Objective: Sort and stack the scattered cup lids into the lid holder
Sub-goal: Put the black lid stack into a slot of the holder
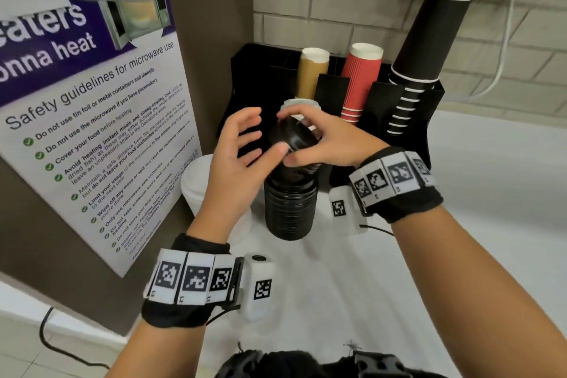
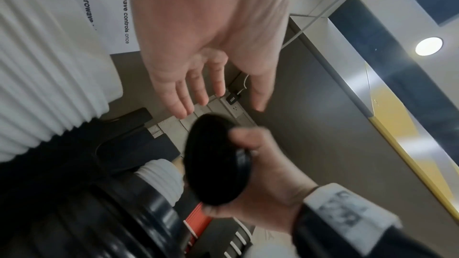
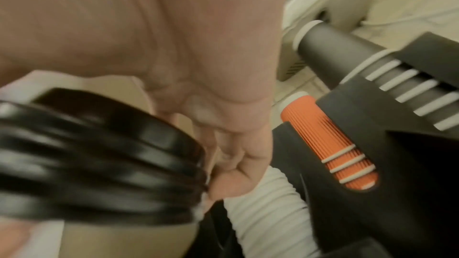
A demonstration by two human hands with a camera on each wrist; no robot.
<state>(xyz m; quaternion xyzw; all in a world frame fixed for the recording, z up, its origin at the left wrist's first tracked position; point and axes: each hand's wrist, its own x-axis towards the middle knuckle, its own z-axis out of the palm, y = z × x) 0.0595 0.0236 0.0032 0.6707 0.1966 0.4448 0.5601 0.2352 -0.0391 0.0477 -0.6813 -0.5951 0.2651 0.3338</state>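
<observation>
My right hand point(image 1: 287, 137) grips a small stack of black lids point(image 1: 299, 138) by the rim, tilted, just above a tall stack of black lids point(image 1: 291, 212) standing on the white table. The wrist views show the same held lids point(image 3: 99, 154) point(image 2: 213, 160). My left hand point(image 1: 260, 138) is beside them, palm toward the lids, fingers point(image 2: 193, 93) straight and spread, holding nothing. A stack of white lids point(image 1: 199, 190) stands to the left. The black lid holder point(image 1: 408, 120) is behind, with white lids point(image 1: 299, 104) in a front slot, partly hidden by my hands.
The holder's back slots carry tan cups point(image 1: 311, 74), red ribbed cups point(image 1: 359, 83) and a leaning stack of black cups point(image 1: 426, 40). A microwave safety poster point(image 1: 92, 132) covers the panel on the left. A brick wall is behind.
</observation>
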